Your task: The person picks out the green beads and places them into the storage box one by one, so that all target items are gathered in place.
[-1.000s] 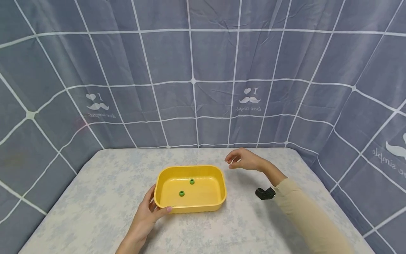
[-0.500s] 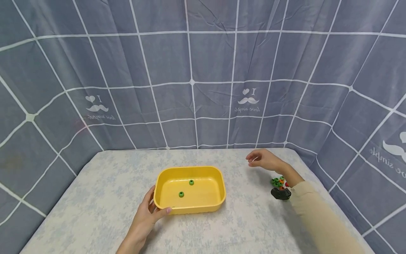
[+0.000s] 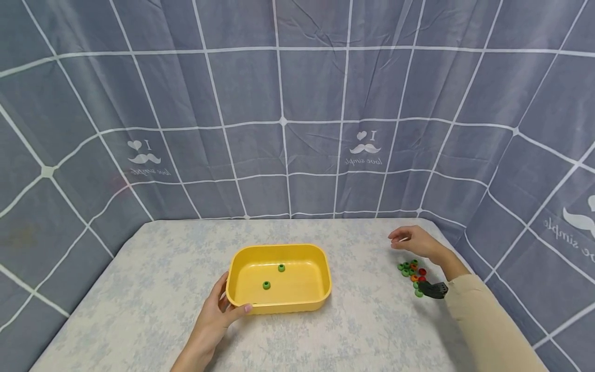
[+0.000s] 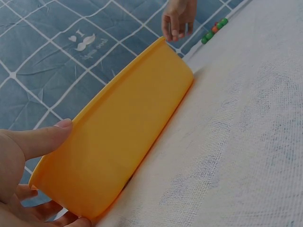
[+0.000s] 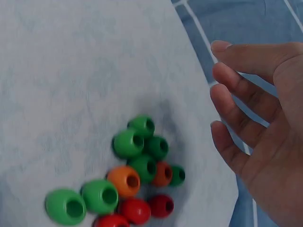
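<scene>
- On the counter (image 3: 353,325), our left hand (image 3: 208,320) is gripping the yellow tray (image 3: 290,308) by its near left corner, fingers clamped.
- At far right, our right hand (image 3: 416,243) is hovering beside the loose beads (image 3: 405,273), fingers apart, empty.
- We are apparently reaching for a bead; lowering, then pinching seems called for.

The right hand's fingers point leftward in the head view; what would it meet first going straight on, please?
Probably the yellow tray, near its far right corner, across the floral tablecloth; depth is unclear, so the right hand might pass above or just beyond it.
</scene>
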### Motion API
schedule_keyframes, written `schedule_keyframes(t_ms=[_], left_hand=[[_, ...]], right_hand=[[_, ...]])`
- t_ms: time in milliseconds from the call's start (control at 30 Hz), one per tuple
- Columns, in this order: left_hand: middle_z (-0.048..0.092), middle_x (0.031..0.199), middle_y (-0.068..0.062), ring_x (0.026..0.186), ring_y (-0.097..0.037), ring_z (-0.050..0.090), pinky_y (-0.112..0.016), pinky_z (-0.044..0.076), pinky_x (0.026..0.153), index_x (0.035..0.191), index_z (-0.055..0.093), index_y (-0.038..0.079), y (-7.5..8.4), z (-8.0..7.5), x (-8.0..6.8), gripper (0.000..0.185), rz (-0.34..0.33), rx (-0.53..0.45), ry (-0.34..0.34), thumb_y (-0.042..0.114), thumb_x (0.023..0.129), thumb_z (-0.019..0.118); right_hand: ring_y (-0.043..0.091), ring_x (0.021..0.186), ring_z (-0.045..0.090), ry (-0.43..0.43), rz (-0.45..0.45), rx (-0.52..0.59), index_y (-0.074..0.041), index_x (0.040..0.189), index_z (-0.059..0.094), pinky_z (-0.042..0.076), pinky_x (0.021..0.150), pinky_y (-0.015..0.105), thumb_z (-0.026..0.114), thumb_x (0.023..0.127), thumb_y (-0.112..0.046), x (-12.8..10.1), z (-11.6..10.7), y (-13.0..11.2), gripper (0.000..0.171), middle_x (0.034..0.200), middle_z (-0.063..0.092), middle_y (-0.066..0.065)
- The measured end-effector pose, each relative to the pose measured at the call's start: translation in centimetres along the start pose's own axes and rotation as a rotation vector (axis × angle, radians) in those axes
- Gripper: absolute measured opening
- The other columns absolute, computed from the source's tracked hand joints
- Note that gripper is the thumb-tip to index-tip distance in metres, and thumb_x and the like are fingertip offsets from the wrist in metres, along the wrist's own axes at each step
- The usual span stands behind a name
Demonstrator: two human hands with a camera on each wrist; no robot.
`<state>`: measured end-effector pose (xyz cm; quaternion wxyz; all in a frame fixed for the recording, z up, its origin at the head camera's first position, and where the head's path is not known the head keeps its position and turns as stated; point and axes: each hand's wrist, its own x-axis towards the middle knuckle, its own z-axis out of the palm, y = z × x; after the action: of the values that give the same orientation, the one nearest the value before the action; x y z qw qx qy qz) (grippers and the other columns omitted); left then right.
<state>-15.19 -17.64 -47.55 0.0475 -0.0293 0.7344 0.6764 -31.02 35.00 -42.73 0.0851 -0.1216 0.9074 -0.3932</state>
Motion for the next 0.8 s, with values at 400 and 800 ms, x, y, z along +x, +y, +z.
schedule_keyframes(t_ms=[400,800], left_hand=[[0.010,0.170,-0.019,0.152,-0.041,0.024,-0.054,0.038,0.115,0.168,0.005,0.011,0.0,0.0,0.0,0.114,-0.014,-0.014,0.008,0.022,0.088,0.086],[0.011,0.170,-0.017,0.152,-0.040,0.024,-0.054,0.038,0.115,0.168,0.006,0.012,-0.1,-0.1,0.0,0.112,-0.001,-0.018,-0.002,0.022,0.089,0.086]], right_hand=[[0.025,0.097,0.062,0.021,0.094,0.064,0.012,0.131,0.061,0.058,0.083,0.043,0.068,0.101,-0.012,-3.3,-1.5,4.2,0.039,0.114,0.067,0.017],[0.024,0.096,0.057,-0.083,0.174,0.133,0.011,0.134,0.060,0.048,0.090,0.041,0.073,0.097,-0.008,-3.9,-1.0,6.6,0.044,0.107,0.065,0.011]])
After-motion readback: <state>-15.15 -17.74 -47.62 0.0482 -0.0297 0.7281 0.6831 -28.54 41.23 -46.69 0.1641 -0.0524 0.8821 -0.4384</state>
